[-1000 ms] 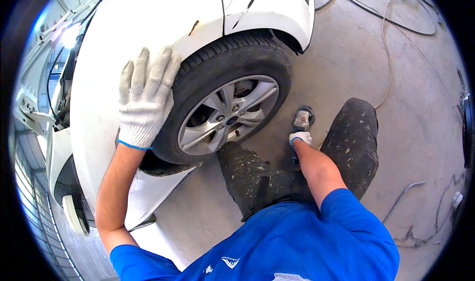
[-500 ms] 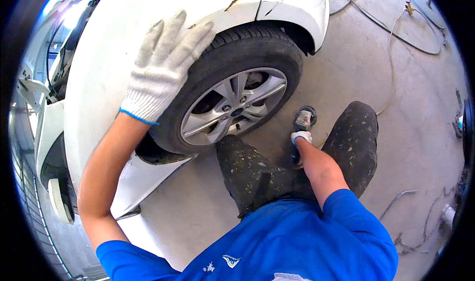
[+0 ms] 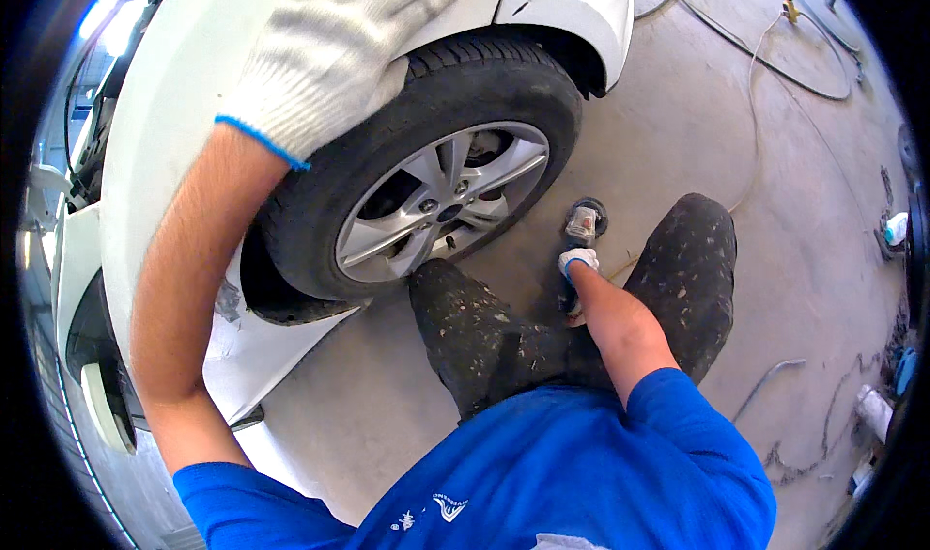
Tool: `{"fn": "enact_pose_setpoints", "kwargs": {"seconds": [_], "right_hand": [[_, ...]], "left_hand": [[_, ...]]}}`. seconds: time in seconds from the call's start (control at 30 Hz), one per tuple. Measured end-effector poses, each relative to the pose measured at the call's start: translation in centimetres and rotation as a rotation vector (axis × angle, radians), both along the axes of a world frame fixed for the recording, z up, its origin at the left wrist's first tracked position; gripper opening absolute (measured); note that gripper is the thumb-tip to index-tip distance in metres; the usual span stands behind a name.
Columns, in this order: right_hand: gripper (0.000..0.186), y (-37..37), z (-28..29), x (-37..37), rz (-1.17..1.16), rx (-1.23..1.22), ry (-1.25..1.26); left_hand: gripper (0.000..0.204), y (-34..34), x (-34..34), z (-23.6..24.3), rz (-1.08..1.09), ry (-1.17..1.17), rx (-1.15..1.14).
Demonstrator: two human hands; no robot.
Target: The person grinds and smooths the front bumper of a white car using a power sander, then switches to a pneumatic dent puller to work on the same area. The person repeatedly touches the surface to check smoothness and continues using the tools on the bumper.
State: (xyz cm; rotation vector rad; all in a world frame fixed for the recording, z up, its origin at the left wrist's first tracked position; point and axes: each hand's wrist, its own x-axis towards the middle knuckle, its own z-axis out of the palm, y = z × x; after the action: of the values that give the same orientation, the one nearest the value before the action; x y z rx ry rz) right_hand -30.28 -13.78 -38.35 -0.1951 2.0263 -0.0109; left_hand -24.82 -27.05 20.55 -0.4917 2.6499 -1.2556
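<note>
My left hand [image 3: 334, 51], in a white knit glove with a blue cuff edge, lies flat on the white car's fender [image 3: 179, 99] above the wheel arch. Its fingers are stretched out along the panel and nothing is in them. Just below is the front wheel, a black tire [image 3: 484, 94] on a silver spoked rim [image 3: 441, 216]. Low between my knees, my right hand [image 3: 578, 259], gloved too, is wrapped around the body of an angle grinder [image 3: 582, 222]. The grinder's round head points away from me over the floor, apart from the car.
Grey and black cables [image 3: 736, 41] loop across the concrete floor [image 3: 659, 133] at the far right, with a yellowish connector [image 3: 790, 10] among them. A short hose piece [image 3: 770, 380] lies nearer on the right. At the left sits the car's side mirror [image 3: 107, 405].
My left hand has slid forward and to the right along the fender, over the arch edge. My right hand still holds the grinder low; the view has shifted slightly.
</note>
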Motion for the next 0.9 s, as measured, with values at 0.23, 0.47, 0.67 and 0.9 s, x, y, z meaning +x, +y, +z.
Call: {"fn": "enact_pose_setpoints", "kwargs": {"seconds": [0.23, 0.47, 0.67, 0.9], "right_hand": [[0.065, -0.4, -4.4, -0.1, 0.023, 0.080, -0.007], [0.070, 0.0, -7.4, 2.4, -0.050, 0.069, -0.029], [0.068, -1.3, -11.4, 1.8, 0.338, 0.291, 0.093], [0.068, -0.2, -3.1, 1.8, -0.014, 0.063, 0.044]], "left_hand": [[0.077, -1.7, -1.2, -1.0, 0.044, 0.096, 0.092], [0.069, -1.2, 0.6, 0.0, -0.012, -0.004, -0.077], [0.083, -0.5, -1.5, 1.3, 0.024, -0.052, -0.023], [0.083, 0.5, 0.4, 1.5, 0.090, -0.079, -0.021]]}}
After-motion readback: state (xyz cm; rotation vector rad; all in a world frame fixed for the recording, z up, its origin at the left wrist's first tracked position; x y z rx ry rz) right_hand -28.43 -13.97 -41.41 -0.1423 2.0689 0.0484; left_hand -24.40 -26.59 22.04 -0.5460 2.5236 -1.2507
